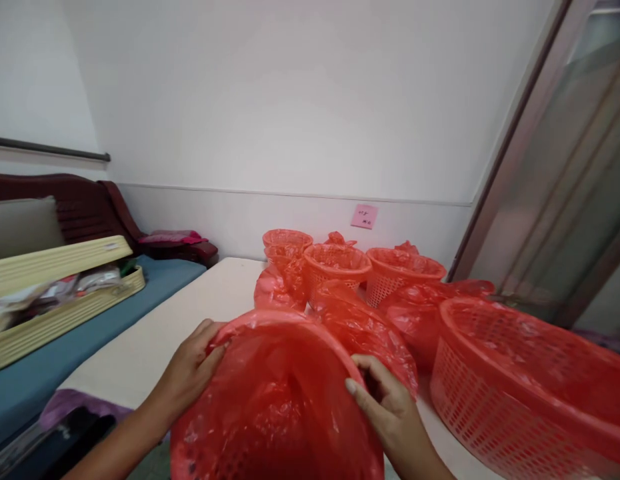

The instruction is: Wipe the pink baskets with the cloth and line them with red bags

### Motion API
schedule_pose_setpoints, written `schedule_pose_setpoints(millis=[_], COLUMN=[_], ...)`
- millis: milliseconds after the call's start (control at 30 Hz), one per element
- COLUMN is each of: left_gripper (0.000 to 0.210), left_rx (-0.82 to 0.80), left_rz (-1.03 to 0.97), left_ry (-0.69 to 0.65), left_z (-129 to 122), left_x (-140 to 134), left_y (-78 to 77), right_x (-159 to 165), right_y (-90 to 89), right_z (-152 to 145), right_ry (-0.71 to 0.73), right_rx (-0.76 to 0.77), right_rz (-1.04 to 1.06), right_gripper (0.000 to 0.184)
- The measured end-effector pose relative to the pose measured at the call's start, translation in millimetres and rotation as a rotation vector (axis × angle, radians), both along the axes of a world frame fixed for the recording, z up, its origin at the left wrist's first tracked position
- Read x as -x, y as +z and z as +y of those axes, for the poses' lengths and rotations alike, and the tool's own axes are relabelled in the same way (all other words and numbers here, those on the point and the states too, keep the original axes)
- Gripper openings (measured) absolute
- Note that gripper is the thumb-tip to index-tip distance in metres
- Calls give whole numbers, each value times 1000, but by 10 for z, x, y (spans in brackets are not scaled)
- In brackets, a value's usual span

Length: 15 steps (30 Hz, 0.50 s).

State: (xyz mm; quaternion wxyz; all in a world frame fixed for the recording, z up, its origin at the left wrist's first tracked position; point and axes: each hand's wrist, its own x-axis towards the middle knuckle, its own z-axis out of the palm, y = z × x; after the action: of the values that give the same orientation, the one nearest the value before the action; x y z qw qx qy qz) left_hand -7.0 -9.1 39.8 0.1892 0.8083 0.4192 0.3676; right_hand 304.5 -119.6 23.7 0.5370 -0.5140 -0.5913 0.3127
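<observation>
Close in front of me, a red plastic basket (285,319) is tilted with its mouth toward me. A thin red plastic bag (285,393) lines its inside, and some of the film hangs over the rim. My left hand (197,363) grips the rim at the upper left, thumb on the inner side. On the right, my right hand (385,400) is closed on the rim, with the thumb over the edge. The fingers behind the rim are partly hidden. Loose red bag film (360,327) bulges up just beyond the basket.
A large red basket (490,380) stands at the right on the white table (200,300). Several smaller bag-lined baskets (335,263) line the wall, below a pink note (365,216). At left, a cream storage box (65,313) with its lid ajar lies on a blue bed (165,273).
</observation>
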Motion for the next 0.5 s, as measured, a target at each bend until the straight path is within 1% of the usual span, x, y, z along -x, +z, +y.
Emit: schedule_pose_setpoints(millis=[67, 133, 233, 300, 400, 500], left_gripper=[20, 19, 19, 22, 28, 34], left_rx=[5, -3, -26, -46, -76, -104], left_rz=[-59, -89, -64, -36, 3, 34], left_ry=[-11, -50, -162, -254, -341, -357], left_z=[-37, -67, -87, -86, -72, -57], left_x=[32, 63, 84, 72, 31, -18], left_y=[-37, -67, -82, -69, -40, -21], right_x=[-26, -48, -32, 15, 95, 141], right_y=[46, 111, 201, 222, 191, 172], right_z=[-109, -180, -201, -173, -115, -75], right_ry=[116, 198, 253, 303, 384, 426], right_rx=[73, 148, 243, 299, 327, 291], right_rz=[-6, 36, 197, 300, 391, 400], right_gripper=[28, 31, 36, 38, 40, 39])
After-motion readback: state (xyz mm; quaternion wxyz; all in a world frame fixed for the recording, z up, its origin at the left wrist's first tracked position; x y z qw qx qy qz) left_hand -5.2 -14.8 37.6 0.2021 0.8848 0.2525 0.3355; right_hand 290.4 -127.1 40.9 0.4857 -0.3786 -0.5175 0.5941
